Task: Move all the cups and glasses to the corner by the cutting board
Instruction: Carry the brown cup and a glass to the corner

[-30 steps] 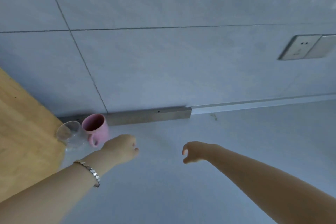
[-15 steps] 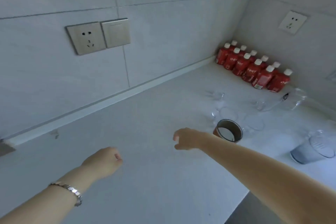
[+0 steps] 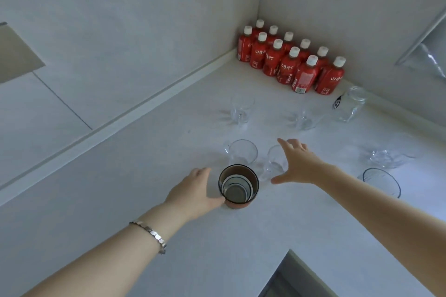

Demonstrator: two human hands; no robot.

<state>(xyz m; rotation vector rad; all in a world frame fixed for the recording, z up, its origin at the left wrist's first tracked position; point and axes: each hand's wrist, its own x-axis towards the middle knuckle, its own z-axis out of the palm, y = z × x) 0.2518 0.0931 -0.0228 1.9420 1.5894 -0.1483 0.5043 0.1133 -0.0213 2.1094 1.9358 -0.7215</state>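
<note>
My left hand [image 3: 196,191] is spread, its thumb touching the upright brown cup [image 3: 238,186], mouth up, near-centre on the counter [image 3: 125,200]. My right hand [image 3: 298,163] is spread over a clear glass [image 3: 275,164], partly hiding it.

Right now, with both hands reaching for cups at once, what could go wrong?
1. The right hand spreads over a clear glass that stands close to a glass mug; they could knock together.
2. The left hand touches only one side of the dark cup, so it might tip or slide.
3. The clear glasses are hard to see on the pale counter.
</note>
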